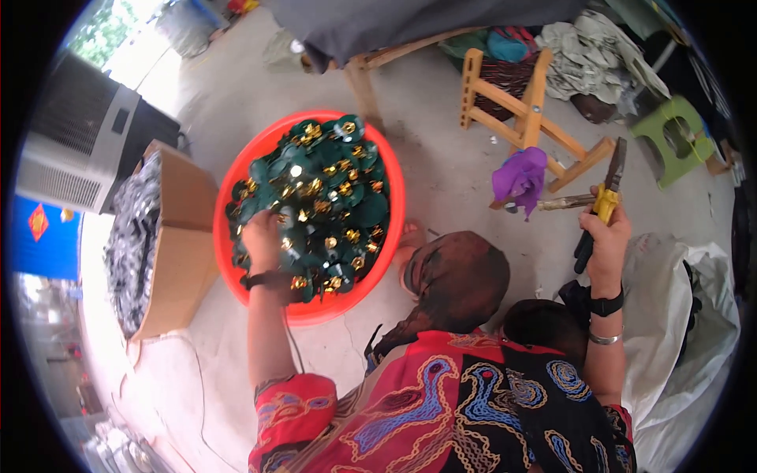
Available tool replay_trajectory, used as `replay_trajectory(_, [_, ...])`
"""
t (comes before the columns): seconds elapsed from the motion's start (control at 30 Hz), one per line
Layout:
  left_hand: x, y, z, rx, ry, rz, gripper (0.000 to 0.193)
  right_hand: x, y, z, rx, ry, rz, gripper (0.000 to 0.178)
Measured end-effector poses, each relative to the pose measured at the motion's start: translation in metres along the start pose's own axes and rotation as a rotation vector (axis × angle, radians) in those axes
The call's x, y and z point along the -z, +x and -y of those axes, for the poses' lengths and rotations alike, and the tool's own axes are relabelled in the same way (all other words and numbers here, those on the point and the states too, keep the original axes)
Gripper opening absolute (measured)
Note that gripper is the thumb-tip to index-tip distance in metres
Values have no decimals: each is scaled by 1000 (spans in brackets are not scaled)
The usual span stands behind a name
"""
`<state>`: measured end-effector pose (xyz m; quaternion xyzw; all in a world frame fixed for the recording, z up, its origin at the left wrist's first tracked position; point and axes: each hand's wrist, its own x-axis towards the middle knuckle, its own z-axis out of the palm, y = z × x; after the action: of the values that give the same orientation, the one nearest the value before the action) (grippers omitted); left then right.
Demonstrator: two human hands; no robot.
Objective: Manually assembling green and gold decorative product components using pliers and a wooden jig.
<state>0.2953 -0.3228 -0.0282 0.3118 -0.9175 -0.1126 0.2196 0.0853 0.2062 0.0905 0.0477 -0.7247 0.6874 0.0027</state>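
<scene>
my left hand (262,243) is among green-gold pieces (347,185) in the red tub (398,197), left of centre; its finger opening and hold i cannot tell. at right, my right hand (609,236) is wrapped around yellow-black pliers (605,203).

Parts (367,211) fill the basin (339,307), right of a carton (187,236), before a table (426,27); behind the carton, apparently, an air cooler (67,146).

I log: my left hand (262,236) among gold-accented dark-green pieces (347,209) in one round orange-red plastic tub (399,197); my right hand (611,236) gripping one yellow-and-black metal-tipped hand tool (606,202); one brown cardboard box (185,244)
</scene>
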Motion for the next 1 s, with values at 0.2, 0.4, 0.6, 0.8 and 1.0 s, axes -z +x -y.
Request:
replay_trajectory(0.2, [-4, 54, -163, 326, -1041, 385, 30, -18, 11, 22, 56, -55, -102, 41])
replay_trajectory(0.4, [-78, 59, -351, 180, -1408, 1037, 26, -34, 28, 58, 225, -54, -26, 51])
replay_trajectory(0.6, [-130, 41, -413, 191, -1280, 1129, 17, -41, 50, 61, 479, -357, 39, 41])
replay_trajectory(0.8, [-135, 38, -419, 154, -1253, 1108, 18, -45, 73, 35, 552, -584, 140, 46])
replay_trajectory(1.0, [-143, 35, -417, -350, -1089, 436, 21, -54, 76, 29, 552, -696, 203, 40])
